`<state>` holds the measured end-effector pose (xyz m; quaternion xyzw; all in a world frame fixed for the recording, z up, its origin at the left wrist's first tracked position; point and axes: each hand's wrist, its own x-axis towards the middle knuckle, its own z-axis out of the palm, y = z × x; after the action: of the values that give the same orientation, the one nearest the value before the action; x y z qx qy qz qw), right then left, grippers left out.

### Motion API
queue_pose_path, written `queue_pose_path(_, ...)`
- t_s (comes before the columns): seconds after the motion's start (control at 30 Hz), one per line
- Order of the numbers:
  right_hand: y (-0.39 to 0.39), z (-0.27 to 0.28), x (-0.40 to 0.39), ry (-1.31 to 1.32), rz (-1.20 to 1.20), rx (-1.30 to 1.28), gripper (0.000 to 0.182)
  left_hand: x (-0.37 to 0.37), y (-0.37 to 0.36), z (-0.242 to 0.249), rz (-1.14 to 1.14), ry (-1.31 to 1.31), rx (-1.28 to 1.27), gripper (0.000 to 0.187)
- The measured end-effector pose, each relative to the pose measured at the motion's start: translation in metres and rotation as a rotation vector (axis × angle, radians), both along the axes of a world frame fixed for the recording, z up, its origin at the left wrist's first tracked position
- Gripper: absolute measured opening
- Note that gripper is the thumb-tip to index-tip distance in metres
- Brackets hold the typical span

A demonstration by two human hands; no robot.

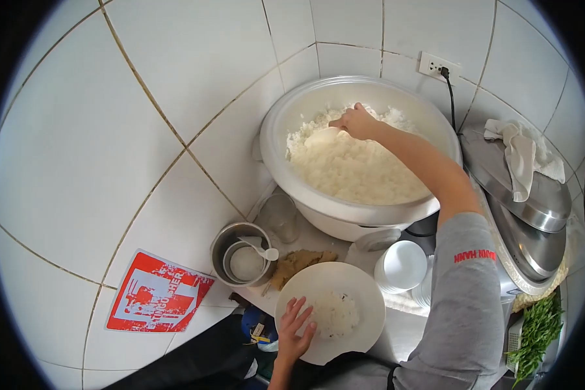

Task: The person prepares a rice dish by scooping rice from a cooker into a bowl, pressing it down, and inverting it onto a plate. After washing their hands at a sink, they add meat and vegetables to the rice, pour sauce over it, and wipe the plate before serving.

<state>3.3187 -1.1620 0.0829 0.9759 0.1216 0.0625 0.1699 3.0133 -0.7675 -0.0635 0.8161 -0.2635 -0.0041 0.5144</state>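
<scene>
My right hand (357, 123) reaches into a big white rice cooker pot (361, 211) filled with cooked white rice (364, 169). Its fingers are closed on what looks like a white rice paddle (322, 138), whose broad end lies against the rice at the left. Below the pot is a round white plate (364, 286) with a small patch of rice (335, 315) on it. My left hand (296, 335) lies over the plate's lower left part, fingers spread and apart; whether it also bears the plate from beneath is hidden.
Left of the plate stands a metal pot (218, 253) with a smaller cup and a white spoon (266, 252) inside. A brownish cloth (302, 263) lies beside it. Stacked white bowls (403, 265) are at right. Metal lids (526, 188), a white cloth (520, 153) and green leaves (536, 335) line the right side.
</scene>
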Motion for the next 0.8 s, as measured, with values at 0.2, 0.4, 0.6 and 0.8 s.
queue_pose_path(0.2,-0.005,0.005,-0.053,0.256,0.108,0.202,0.037,-0.002,-0.001,0.005,0.010,-0.002,-0.002,0.048)
queue_pose_path(0.4,-0.014,0.017,-0.098,0.298,0.142,0.201,0.032,-0.007,0.006,0.003,0.021,-0.032,-0.011,0.054)
queue_pose_path(0.6,-0.009,0.024,-0.139,0.464,0.023,0.319,0.032,-0.018,0.010,0.001,0.026,-0.042,-0.012,0.057)
queue_pose_path(0.8,0.004,0.044,-0.157,0.552,-0.060,0.370,0.035,-0.021,0.011,-0.001,0.034,-0.021,-0.032,0.059)
